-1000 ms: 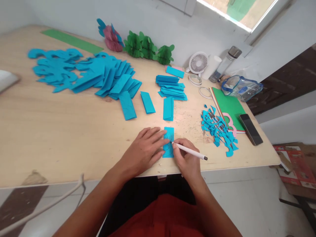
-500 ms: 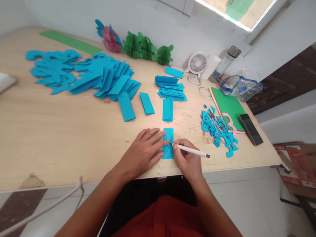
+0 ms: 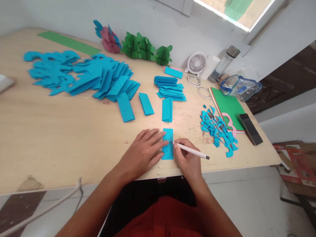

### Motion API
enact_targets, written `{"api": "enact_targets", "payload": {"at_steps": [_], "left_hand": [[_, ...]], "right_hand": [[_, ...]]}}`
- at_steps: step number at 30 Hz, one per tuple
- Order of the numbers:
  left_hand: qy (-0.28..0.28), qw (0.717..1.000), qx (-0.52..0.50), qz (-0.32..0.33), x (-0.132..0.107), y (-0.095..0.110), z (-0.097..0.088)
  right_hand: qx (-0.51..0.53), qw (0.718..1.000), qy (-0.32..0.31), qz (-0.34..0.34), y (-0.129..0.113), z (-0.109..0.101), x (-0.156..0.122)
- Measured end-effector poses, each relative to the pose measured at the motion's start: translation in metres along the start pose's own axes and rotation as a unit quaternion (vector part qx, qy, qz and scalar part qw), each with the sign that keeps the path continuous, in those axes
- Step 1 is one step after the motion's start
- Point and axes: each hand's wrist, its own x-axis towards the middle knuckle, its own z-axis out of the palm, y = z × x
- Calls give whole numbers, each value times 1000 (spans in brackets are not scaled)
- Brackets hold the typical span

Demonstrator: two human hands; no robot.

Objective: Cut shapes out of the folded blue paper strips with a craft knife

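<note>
The paper [image 3: 169, 151] lies between the left hand [image 3: 144, 150], spread over its edge, and the right hand [image 3: 188, 159], pinching a pen [image 3: 193, 151]. Fingers partly hide its faint markings.

- Table [image 3: 74, 138]: pale wood-grain top; rear edge runs along the wall.
- Wall [image 3: 153, 19]: white, behind the table.
- Window [image 3: 251, 13]: upper right, light-coloured frame, bright daylight in the opening.
- Dark brown panel [image 3: 291, 75]: right side, bordered by white wall.
- Floor [image 3: 229, 191]: pale, glossy; dark brown area at lower left.
- Cardboard [image 3: 293, 168]: red and brown, right of the table.
</note>
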Motion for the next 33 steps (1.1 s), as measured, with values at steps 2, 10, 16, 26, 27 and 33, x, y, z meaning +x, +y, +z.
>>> {"api": "enact_targets", "payload": {"at_steps": [2,10,16,26,27,33], "left_hand": [[0,1000,0,-1,0,0,0],[-5,1000,-5,-3,0,0,0],[-9,1000,-6,-3,0,-1,0],[-5,1000,-6,-2,0,-1,0],[-6,1000,-7,-3,0,-1,0],[-5,1000,-14,-3,0,-1,0]], "right_hand": [[-2,1000,3,2,-1,0,0],[-17,1000,3,-3,-3,0,4],[-27,1000,8,-11,-4,1,5],[-45,999,15,-23,-3,1,4],[-47,998,16,-24,-3,2,5],[-66,997,22,-44,0,3,7]]}}
